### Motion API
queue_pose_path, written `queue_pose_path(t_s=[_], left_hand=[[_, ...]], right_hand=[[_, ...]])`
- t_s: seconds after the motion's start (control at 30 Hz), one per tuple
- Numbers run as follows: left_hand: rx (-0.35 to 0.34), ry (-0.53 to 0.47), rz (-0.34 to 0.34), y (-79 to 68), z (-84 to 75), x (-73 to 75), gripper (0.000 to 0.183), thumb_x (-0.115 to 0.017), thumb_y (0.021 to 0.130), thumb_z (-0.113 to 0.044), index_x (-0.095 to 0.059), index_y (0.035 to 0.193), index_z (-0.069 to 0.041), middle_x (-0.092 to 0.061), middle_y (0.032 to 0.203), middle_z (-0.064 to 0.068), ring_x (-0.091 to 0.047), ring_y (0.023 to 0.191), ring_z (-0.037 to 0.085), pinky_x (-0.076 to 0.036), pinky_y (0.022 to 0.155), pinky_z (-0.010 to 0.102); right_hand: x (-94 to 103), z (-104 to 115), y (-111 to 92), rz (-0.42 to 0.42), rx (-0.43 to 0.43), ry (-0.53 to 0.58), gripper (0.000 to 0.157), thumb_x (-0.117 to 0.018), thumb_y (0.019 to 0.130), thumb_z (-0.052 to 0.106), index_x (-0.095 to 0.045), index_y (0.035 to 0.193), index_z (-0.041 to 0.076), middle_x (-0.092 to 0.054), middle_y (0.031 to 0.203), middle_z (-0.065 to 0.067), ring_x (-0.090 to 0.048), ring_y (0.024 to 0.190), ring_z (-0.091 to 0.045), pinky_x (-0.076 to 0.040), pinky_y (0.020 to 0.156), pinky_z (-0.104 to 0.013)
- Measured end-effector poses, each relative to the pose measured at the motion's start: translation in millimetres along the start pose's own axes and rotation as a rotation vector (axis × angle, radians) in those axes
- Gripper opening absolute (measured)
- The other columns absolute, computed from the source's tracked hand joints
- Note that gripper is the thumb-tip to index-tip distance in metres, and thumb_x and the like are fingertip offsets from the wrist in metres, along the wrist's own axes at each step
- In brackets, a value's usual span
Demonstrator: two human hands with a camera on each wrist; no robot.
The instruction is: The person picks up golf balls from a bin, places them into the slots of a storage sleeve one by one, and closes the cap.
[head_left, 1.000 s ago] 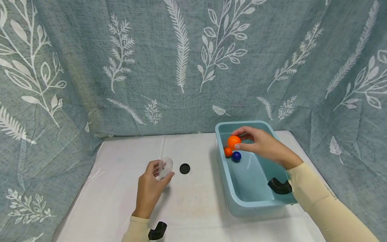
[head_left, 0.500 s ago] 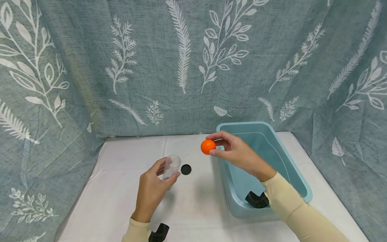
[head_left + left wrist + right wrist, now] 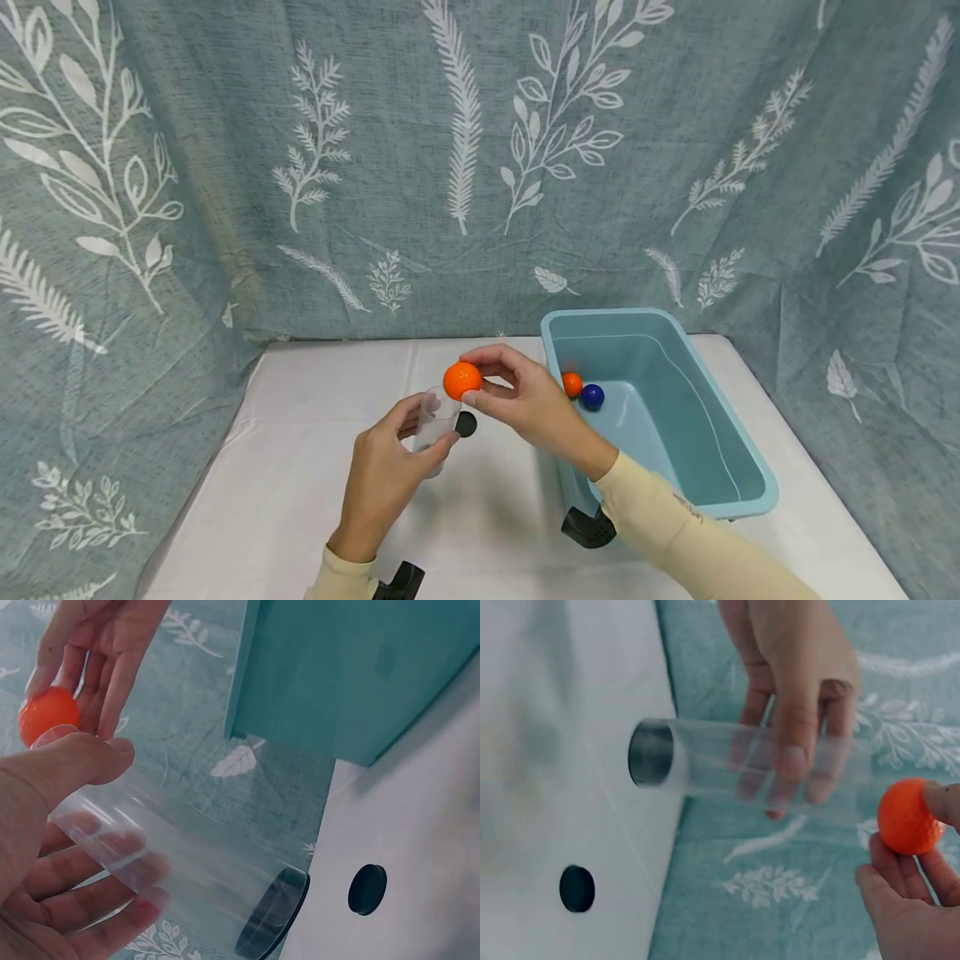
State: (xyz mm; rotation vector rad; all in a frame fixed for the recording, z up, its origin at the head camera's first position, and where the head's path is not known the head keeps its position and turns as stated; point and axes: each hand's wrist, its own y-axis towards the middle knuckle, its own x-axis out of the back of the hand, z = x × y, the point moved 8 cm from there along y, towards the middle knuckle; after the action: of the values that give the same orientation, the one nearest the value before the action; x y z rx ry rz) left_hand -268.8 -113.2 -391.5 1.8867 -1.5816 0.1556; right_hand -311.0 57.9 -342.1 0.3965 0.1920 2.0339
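My left hand (image 3: pixel 390 467) grips a clear plastic tube (image 3: pixel 202 862) around its side, thumb on one side and fingers on the other. A black cap closes the tube's lower end (image 3: pixel 651 752); its upper end is open. Between thumb and fingertips, my right hand (image 3: pixel 525 404) pinches an orange golf ball (image 3: pixel 462 381), dimpled in the right wrist view. The ball is right at the tube's open mouth, overlapping its rim in the head view. Inside the tube no ball shows. A loose black cap (image 3: pixel 467 424) lies on the table just behind the tube.
On the right of the white-covered table (image 3: pixel 300 417) stands a light blue bin (image 3: pixel 738 433). Inside its left end sit another orange ball (image 3: pixel 572 384) and a dark blue ball (image 3: pixel 592 397). A patterned grey-green curtain (image 3: pixel 420 167) hangs behind and at the sides.
My right hand has carried the orange golf ball left, out of the bin to the tube's mouth. My left hand has lifted the tube slightly and shifted it right.
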Motion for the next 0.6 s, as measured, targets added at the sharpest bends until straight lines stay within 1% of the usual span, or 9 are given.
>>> queue_pose_path(t_s=[0.1, 0.17, 0.37, 0.6], left_hand=[[-0.022, -0.012, -0.009, -1.3, -2.9, -0.6, 0.056, -0.092, 0.076, -0.024, -0.068, 0.124, -0.007, -0.074, 0.112, 0.006, -0.072, 0.093, 0.022, -0.060, 0.081, 0.044], [-0.033, -0.018, -0.013, -2.3, -4.4, -0.9, 0.055, -0.092, 0.076, -0.024, -0.068, 0.123, -0.007, -0.074, 0.112, 0.006, -0.073, 0.093, 0.022, -0.060, 0.080, 0.044], [-0.050, -0.010, -0.014, -3.5, -8.1, -1.3, 0.055, -0.092, 0.076, -0.024, -0.068, 0.123, -0.006, -0.074, 0.112, 0.006, -0.072, 0.092, 0.022, -0.060, 0.081, 0.045], [-0.065, -0.002, -0.015, -4.5, -16.9, 2.2, 0.054, -0.091, 0.077, -0.025, -0.068, 0.123, -0.007, -0.074, 0.109, 0.006, -0.072, 0.092, 0.022, -0.060, 0.080, 0.044]], right_hand=[[-6.0, 1.0, 0.1, -0.002, 0.033, 0.038, 0.039, -0.072, 0.093, 0.002, -0.059, 0.130, 0.003, -0.060, 0.128, -0.010, -0.062, 0.119, -0.023, -0.046, 0.105, -0.032], [-7.7, 2.2, -0.1, -0.008, 0.047, 0.048, 0.039, -0.072, 0.093, 0.001, -0.059, 0.130, 0.003, -0.061, 0.128, -0.010, -0.062, 0.119, -0.023, -0.045, 0.106, -0.032], [-9.9, 1.7, -1.8, 0.003, 0.035, 0.055, 0.039, -0.073, 0.093, 0.002, -0.060, 0.130, 0.005, -0.060, 0.130, -0.008, -0.061, 0.122, -0.022, -0.047, 0.105, -0.037], [-12.7, 1.5, -3.7, 0.019, 0.038, 0.041, 0.039, -0.072, 0.093, 0.001, -0.060, 0.129, 0.004, -0.060, 0.129, -0.009, -0.061, 0.122, -0.022, -0.047, 0.104, -0.033]])
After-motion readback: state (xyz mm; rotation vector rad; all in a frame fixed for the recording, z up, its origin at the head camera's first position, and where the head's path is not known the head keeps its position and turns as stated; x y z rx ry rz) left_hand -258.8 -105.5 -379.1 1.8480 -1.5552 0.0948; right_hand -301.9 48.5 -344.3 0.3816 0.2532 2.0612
